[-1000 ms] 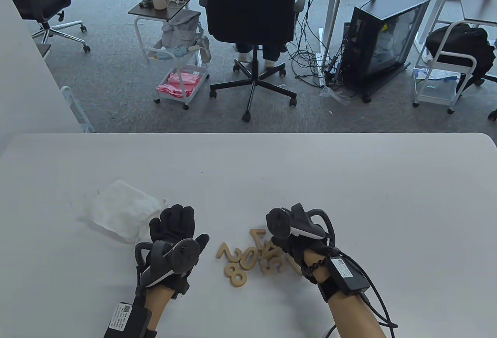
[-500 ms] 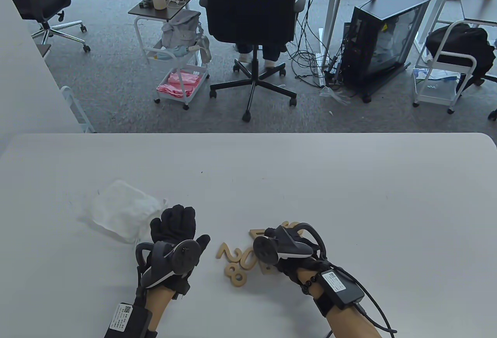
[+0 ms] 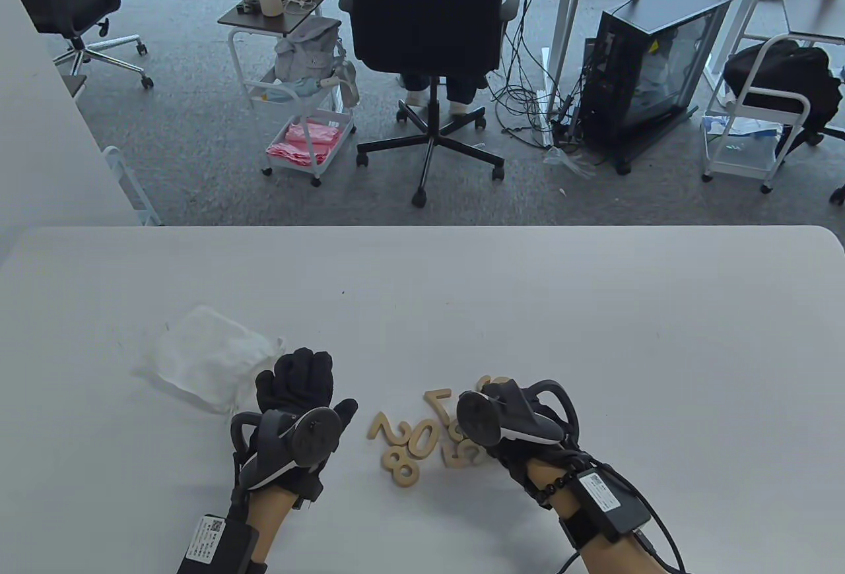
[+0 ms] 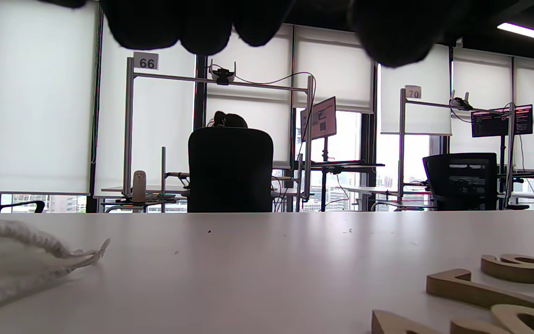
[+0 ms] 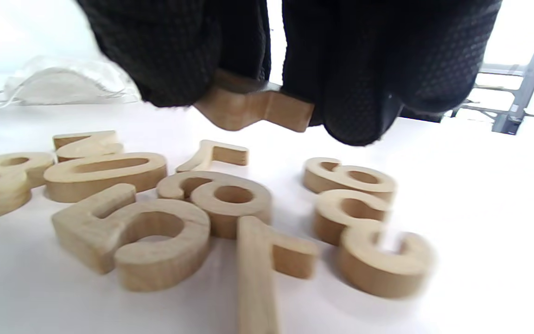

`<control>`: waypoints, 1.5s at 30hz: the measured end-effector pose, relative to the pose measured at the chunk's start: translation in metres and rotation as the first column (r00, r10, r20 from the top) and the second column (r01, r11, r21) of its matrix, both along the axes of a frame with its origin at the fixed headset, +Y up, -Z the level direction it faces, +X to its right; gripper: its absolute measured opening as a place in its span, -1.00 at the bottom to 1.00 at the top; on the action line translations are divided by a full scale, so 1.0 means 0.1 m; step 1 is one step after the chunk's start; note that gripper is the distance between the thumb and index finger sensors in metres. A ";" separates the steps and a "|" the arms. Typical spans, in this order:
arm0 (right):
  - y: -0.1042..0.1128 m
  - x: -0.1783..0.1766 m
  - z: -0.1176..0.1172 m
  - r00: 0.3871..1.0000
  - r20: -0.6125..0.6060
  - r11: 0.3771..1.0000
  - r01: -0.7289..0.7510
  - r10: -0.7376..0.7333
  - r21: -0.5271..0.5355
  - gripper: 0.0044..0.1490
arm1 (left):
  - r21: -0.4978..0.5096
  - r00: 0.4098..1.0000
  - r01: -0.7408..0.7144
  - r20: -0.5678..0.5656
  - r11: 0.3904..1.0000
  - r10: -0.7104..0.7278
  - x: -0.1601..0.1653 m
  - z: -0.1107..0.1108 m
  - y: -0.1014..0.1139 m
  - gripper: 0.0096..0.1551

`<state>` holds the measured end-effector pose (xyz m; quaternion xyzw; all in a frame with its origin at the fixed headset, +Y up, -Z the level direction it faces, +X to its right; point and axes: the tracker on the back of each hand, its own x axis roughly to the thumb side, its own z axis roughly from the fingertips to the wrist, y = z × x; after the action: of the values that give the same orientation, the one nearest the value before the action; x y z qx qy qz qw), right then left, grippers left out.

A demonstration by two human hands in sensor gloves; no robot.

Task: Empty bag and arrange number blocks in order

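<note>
Several wooden number blocks lie in a loose pile on the white table (image 3: 594,310): a 2 (image 3: 385,428), a 0 (image 3: 422,439), an 8 (image 3: 399,466), a 7 (image 3: 440,402) and a 5 (image 3: 462,454). My right hand (image 3: 508,419) hovers over the pile's right side. In the right wrist view its fingers (image 5: 169,55) pinch one angular wooden block (image 5: 253,110) just above the pile; I cannot read its number. My left hand (image 3: 300,373) rests flat on the table left of the pile, holding nothing. The white mesh bag (image 3: 211,356) lies crumpled beside it.
In the right wrist view a 5 (image 5: 132,241), a 1 (image 5: 257,273) and a 3 (image 5: 378,255) lie closest under the hand. Beyond the table's far edge stand an office chair (image 3: 429,39), carts and a computer case (image 3: 650,66).
My right hand swung left over the pile, then drew back a little to the right, and now covers its right side. The left hand and the bag have not moved.
</note>
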<state>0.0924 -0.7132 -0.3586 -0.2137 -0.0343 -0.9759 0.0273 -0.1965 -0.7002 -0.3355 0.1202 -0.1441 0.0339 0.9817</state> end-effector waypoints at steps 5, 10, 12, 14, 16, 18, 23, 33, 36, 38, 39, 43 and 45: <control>-0.13 0.33 0.16 0.985 0.164 0.994 -0.032 0.049 -0.102 -0.31 | -0.003 1.000 0.007 0.006 1.000 -0.007 0.01 0.00 0.00 -0.04; -0.32 0.46 0.20 0.958 0.267 0.992 -0.075 0.101 -0.105 -0.29 | -0.013 1.000 0.013 0.024 1.000 -0.013 0.07 0.01 -0.03 -0.04; -0.35 0.48 0.18 0.948 0.293 0.989 -0.093 0.122 -0.112 -0.28 | -0.014 0.999 0.017 0.033 1.000 -0.016 0.09 0.01 -0.04 -0.06; -0.38 0.48 0.17 0.948 0.294 0.989 -0.095 0.126 -0.116 -0.28 | -0.015 0.999 0.019 0.039 1.000 -0.019 0.11 0.02 -0.04 -0.06; -0.41 0.48 0.17 0.944 0.302 0.988 -0.101 0.133 -0.118 -0.28 | -0.023 0.999 0.023 0.048 0.999 -0.022 0.13 0.02 -0.06 -0.08; -0.45 0.47 0.17 0.945 0.286 0.983 -0.127 0.161 -0.136 -0.27 | -0.026 0.998 0.018 0.060 1.000 -0.016 0.15 0.02 -0.07 -0.13; -0.46 0.48 0.18 0.940 0.309 0.985 -0.108 0.145 -0.133 -0.24 | -0.025 0.993 -0.025 0.111 0.999 0.028 0.26 0.05 -0.08 -0.22; -0.26 0.65 0.20 0.933 0.359 0.995 0.037 -0.003 -0.089 -0.23 | -0.188 0.969 0.057 0.245 0.981 -0.010 0.73 0.06 -0.18 -0.14; -0.11 0.76 0.22 0.924 0.373 0.996 0.087 -0.081 0.000 -0.22 | -0.230 0.953 0.167 0.287 0.959 -0.097 0.93 0.03 -0.24 -0.10; -0.03 0.85 0.24 0.914 0.381 0.990 0.122 -0.139 0.068 -0.22 | -0.253 0.937 0.246 0.309 0.936 -0.163 1.06 -0.01 -0.29 -0.07; 0.02 0.90 0.25 0.909 0.381 0.984 0.139 -0.170 0.108 -0.21 | -0.277 0.927 0.297 0.314 0.914 -0.206 1.14 -0.05 -0.32 -0.05; 0.16 1.11 0.31 0.880 0.392 0.953 0.179 -0.267 0.245 -0.22 | -0.315 0.869 0.461 0.348 0.830 -0.350 1.39 -0.16 -0.44 0.02; 0.21 1.21 0.33 0.863 0.399 0.937 0.205 -0.309 0.284 -0.23 | -0.340 0.838 0.529 0.352 0.778 -0.416 1.47 -0.21 -0.51 0.01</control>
<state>0.2131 -0.6923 -0.3257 0.0127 0.1035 -0.9907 -0.0875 -0.0498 -0.7515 -0.3565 -0.1416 -0.2848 -0.1699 0.9327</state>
